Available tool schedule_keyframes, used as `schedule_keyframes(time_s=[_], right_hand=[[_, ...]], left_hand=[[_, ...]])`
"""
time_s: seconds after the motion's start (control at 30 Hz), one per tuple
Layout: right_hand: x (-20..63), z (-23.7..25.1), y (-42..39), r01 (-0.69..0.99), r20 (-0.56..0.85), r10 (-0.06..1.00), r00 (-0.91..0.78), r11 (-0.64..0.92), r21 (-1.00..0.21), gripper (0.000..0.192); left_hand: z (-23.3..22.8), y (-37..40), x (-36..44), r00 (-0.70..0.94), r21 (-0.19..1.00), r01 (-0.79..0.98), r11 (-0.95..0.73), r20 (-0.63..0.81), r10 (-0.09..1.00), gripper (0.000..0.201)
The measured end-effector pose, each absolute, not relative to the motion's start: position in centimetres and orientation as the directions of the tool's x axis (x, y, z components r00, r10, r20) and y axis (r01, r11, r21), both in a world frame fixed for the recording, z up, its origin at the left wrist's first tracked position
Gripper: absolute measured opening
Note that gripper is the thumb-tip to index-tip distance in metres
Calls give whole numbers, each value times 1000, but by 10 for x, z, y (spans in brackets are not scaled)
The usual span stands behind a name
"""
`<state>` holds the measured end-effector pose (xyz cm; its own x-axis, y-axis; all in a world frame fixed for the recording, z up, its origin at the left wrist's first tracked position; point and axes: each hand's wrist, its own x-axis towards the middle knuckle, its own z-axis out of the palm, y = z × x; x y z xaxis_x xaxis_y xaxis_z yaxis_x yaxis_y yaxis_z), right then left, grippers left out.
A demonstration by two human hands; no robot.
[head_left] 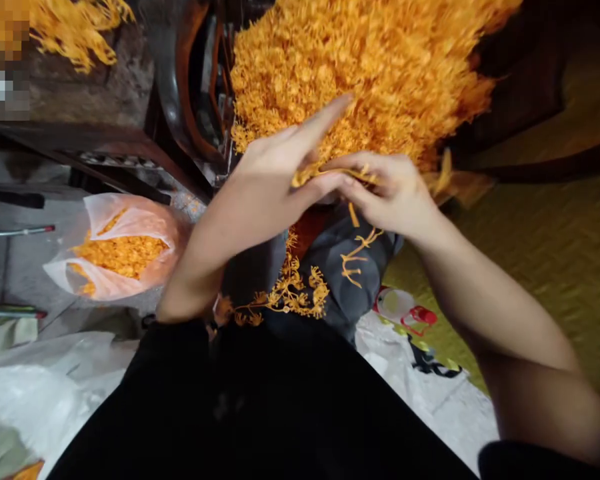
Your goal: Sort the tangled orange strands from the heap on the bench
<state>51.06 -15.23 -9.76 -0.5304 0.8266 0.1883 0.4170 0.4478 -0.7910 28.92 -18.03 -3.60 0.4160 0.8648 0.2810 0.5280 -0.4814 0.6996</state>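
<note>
1. My left hand point(280, 170) and right hand point(393, 190) pinch 1 orange sprig point(330, 175) between fingertips, other left fingers splayed.
2. The sprig lies crosswise, hand to hand, before the orange heap point(380, 67).
3. Loose sprigs point(290, 293) rest on my lap.

The orange heap point(375, 67) runs off the top edge, blurred throughout.

One large orange sprig heap point(380, 67), one filled plastic bag point(120, 247), two hands.
</note>
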Motion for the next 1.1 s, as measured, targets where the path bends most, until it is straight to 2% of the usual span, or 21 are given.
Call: schedule_keyframes(time_s=[0.07, 0.13, 0.2, 0.23, 0.27, 0.3, 0.37, 0.43, 0.47, 0.53, 0.6, 0.67, 0.73, 0.8, 0.87, 0.93, 1.0, 1.07, 1.1], right_hand=[[515, -126, -152, 561, 118, 780, -614, 536, -631, 29], [510, -155, -150, 646, -15, 716, -698, 621, -444, 30], [497, -183, -148, 697, -164, 680, -714, 672, -250, 29], [488, -196, -148, 715, -239, 676, -697, 678, -169, 29], [480, -208, -148, 733, -297, 682, -668, 671, -108, 29], [473, -219, -149, 747, -331, 692, -642, 661, -67, 31], [462, -235, -151, 759, -333, 709, -622, 650, -34, 34], [460, -245, -155, 744, -294, 704, -647, 667, -41, 38], [461, -247, -157, 731, -278, 693, -665, 681, -48, 39], [465, -249, -160, 683, -248, 650, -718, 727, -71, 37], [470, -250, -160, 508, -158, 491, -857, 856, -96, 34], [474, -252, -153, 245, -47, 242, -969, 966, -84, 31], [480, -257, -138, 18, 24, 20, -1000, 999, -45, 28], [490, -261, -117, -76, 68, -72, -995, 995, -64, 27], [502, -260, -95, -131, 118, -119, -986, 987, -98, 28], [513, -248, -79, -126, 150, -106, -983, 983, -132, 26], [519, -222, -76, -26, 217, 9, -976, 987, -159, 19], [517, -184, -87, 177, 380, 266, -886, 951, -252, 27], [513, -163, -96, 282, 466, 418, -780, 899, -334, 32]], left_hand=[[-56, -214, 284, 326, 556, 766, -322, 96, 940, 52], [-82, -251, 292, 387, 388, 868, -310, -139, 912, 39], [-111, -287, 307, 521, 292, 853, -433, -422, 742, 43], [-124, -302, 313, 545, 267, 835, -481, -518, 659, 47], [-135, -314, 317, 546, 233, 825, -515, -564, 620, 44], [-143, -323, 317, 569, 236, 800, -551, -587, 575, 33], [-145, -328, 306, 637, 346, 752, -562, -599, 484, 14], [-130, -322, 283, 706, 545, 708, -449, -555, 439, 10], [-118, -317, 270, 731, 648, 673, -357, -507, 457, 12], [-93, -307, 243, 721, 797, 580, -170, -405, 562, 16], [-74, -302, 222, 659, 873, 486, -41, -335, 674, 16], [-65, -301, 208, 548, 913, 403, 65, -298, 781, 15], [-65, -300, 202, 418, 938, 311, 151, -278, 865, 13], [-69, -296, 200, 300, 958, 216, 190, -250, 921, 12], [-74, -291, 200, 255, 975, 136, 176, -206, 945, 13], [-77, -283, 201, 233, 989, 80, 128, -143, 962, 16], [-79, -275, 201, 224, 997, 47, 64, -73, 972, 20], [-81, -264, 204, 202, 999, 42, -14, 6, 979, 21], [-82, -258, 206, 202, 997, 44, -58, 48, 978, 22]])
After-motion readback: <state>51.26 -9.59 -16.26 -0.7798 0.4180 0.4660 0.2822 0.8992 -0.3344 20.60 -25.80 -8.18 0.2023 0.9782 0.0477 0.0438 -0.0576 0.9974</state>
